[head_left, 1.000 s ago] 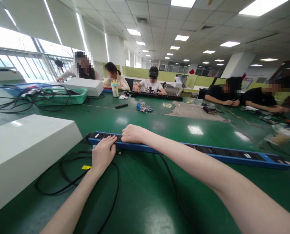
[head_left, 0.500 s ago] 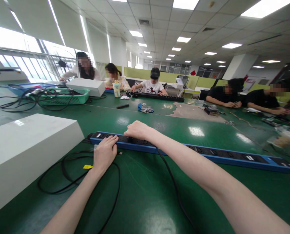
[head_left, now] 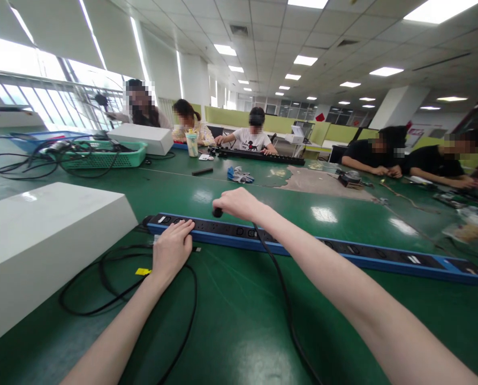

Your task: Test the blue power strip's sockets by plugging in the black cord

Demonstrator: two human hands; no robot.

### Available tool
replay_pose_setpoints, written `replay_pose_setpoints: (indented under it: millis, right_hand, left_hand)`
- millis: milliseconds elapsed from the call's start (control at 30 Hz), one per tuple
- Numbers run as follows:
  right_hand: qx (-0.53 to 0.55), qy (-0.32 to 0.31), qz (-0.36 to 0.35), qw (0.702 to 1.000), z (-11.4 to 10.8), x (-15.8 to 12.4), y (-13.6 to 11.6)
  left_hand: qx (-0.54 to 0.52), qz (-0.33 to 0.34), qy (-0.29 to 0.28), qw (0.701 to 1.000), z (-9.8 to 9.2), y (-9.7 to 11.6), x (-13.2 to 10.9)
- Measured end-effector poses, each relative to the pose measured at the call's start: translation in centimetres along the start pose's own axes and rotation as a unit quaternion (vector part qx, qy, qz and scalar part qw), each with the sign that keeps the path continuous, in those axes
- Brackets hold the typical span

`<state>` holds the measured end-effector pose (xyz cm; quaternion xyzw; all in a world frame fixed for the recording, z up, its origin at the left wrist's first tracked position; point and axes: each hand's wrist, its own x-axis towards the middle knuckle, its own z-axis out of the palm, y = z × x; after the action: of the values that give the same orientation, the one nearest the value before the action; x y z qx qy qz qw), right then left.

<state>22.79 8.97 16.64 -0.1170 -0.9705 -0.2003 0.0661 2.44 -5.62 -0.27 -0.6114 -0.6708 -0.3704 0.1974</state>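
Note:
A long blue and black power strip (head_left: pixel 218 234) lies across the green table in front of me. Near its left end, my left hand (head_left: pixel 173 243) rests over it, fingers on the socket face and thumb along the near edge. My right hand (head_left: pixel 239 204) is closed round a black plug (head_left: pixel 218 212), raised just above the strip's sockets. Most of the plug is hidden inside my fingers. A black cord (head_left: pixel 279 278) hangs from beneath my right wrist, crosses the strip and runs down towards me.
At left stands a white box (head_left: pixel 58 214), with a looped black cable (head_left: pixel 102 310) carrying a yellow tag (head_left: pixel 143 271) beside it. Farther back are a green basket (head_left: pixel 110 155) of cables and blue-grey gloves (head_left: pixel 240 175). Several people sit beyond.
My right hand has lifted up from the strip and shifted slightly right, with the plug now showing below its fingers and clear of the sockets. My left hand stays in place.

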Motion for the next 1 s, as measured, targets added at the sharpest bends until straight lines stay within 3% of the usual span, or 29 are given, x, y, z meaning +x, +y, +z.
replay_pose_setpoints:
  millis: [67, 167, 467, 1000]
  right_hand:
    - [0.016, 0.027, 0.049, 0.998, -0.5, -0.7, 1.6]
    - [0.013, -0.004, 0.038, 0.999, -1.1, -1.8, 2.8]
    - [-0.031, -0.06, -0.119, 0.991, -0.9, -2.6, -1.0]
    - [-0.049, -0.055, -0.157, 0.985, 0.1, -2.7, -1.0]
  left_hand:
    - [0.003, 0.001, 0.0, 1.0, 0.0, 0.1, 0.0]
    - [0.006, 0.0, 0.003, 1.0, -0.2, 0.3, 0.0]
    - [0.007, 0.002, 0.0, 1.0, -0.4, 0.5, 0.0]
    - [-0.004, -0.009, -0.004, 1.0, -0.1, 0.4, -0.1]
